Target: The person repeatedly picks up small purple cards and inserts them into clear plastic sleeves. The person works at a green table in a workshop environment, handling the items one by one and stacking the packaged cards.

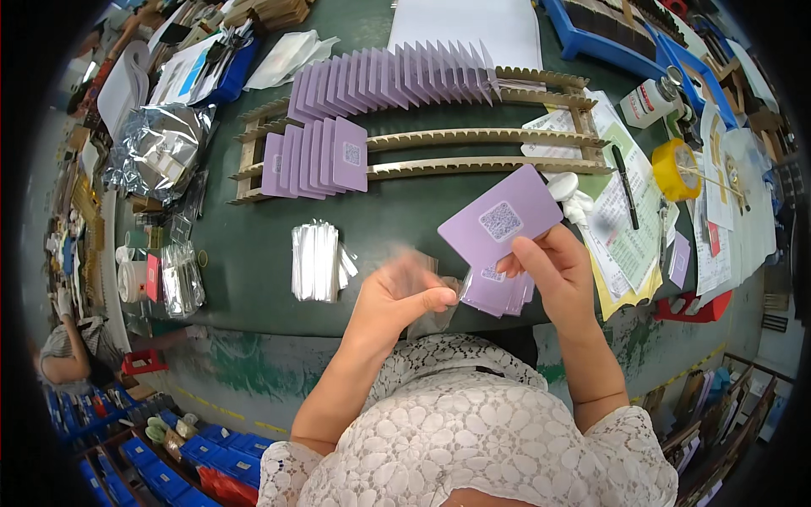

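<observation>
My right hand is closed on a purple card with a square black-and-white code on it. The card is tilted above the table. Below it, several more purple cards lie in a small fanned pile near the table's front edge. My left hand is just left of that pile, its fingers partly smeared by motion. Between thumb and fingers it pinches a clear plastic sleeve, apart from the held card. Farther left lies a stack of clear sleeves.
Beyond my hands, a slotted wooden rack holds two rows of upright purple cards. At right are papers, a black pen, yellow tape and a white bottle. Crumpled silvery plastic lies at left. Another person is at far left.
</observation>
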A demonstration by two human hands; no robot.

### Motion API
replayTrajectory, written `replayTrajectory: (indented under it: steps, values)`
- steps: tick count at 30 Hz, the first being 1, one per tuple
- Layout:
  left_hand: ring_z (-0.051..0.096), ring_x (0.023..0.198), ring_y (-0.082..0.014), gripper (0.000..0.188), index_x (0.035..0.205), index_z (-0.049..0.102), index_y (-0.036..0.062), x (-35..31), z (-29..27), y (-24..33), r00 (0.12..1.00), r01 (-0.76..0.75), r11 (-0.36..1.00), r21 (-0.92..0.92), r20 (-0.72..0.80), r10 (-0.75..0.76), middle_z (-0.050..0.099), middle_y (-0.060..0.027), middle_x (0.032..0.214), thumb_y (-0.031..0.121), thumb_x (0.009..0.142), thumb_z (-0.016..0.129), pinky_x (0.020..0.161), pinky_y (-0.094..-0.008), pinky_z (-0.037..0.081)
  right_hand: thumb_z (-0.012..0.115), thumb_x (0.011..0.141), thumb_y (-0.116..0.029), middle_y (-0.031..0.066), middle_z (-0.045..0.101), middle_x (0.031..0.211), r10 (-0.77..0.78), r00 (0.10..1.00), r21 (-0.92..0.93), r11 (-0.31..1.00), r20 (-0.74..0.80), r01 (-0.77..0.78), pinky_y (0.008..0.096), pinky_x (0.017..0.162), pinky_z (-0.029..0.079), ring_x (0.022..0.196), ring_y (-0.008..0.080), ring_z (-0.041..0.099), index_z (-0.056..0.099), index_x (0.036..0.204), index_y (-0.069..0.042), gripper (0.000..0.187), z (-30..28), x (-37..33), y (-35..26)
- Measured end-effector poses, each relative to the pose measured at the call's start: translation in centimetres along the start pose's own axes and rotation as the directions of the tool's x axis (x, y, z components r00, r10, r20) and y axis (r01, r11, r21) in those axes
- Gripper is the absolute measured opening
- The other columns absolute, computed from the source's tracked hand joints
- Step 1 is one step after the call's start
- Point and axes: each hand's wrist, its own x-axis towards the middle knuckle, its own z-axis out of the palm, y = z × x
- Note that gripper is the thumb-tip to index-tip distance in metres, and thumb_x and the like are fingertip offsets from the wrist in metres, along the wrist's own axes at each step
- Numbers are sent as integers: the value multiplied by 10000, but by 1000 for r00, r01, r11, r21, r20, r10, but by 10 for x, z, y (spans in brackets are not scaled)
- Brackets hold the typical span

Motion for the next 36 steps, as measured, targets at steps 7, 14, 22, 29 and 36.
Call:
replayTrajectory:
  steps: [7, 14, 22, 29, 36]
  values:
    - [655, 803, -156, 163, 913, 630, 30, -2, 5, 15, 997, 72, 991, -114, 5, -71, 677, -85, 860, 61, 787, 730, 694, -268, 504, 621, 868, -116, 49, 621, 749, -31, 995, -277, 959, 97, 57, 259, 626, 428, 668, 113, 553, 610, 799, 11, 145, -2, -6, 8]
    - [673, 819, -189, 176, 943, 631, 14, -3, 9, 11, 999, 4, 998, -62, -48, -7, 680, -109, 872, 52, 795, 719, 700, -278, 524, 604, 873, -127, 60, 587, 788, 22, 986, -319, 947, 164, 32, 265, 631, 404, 698, 119, 518, 607, 795, 33, 178, -9, -1, 4]
    - [673, 824, -194, 163, 939, 632, 3, -3, 8, 11, 1000, 12, 999, -35, -18, -12, 681, -116, 878, 44, 802, 710, 703, -277, 524, 607, 870, -113, 67, 602, 823, -23, 989, -305, 950, 148, 67, 279, 661, 412, 722, 139, 536, 632, 830, 34, 154, -9, -1, 6]
    - [675, 831, -202, 162, 948, 622, 9, -1, 6, 9, 991, -18, 984, -177, -133, -6, 686, -129, 884, 14, 805, 697, 714, -270, 527, 636, 852, -98, 74, 617, 846, -90, 990, -354, 927, 106, 122, 280, 657, 420, 725, 144, 548, 664, 882, 25, 130, -8, -12, 12]
    - [673, 830, -194, 194, 966, 607, 28, -3, 8, 5, 991, -60, 984, -167, -129, 38, 688, -120, 893, 16, 798, 704, 723, -276, 525, 649, 840, -78, 95, 628, 879, -145, 989, -302, 942, 29, 147, 266, 652, 421, 759, 159, 564, 674, 858, 28, 111, -5, -13, 7]
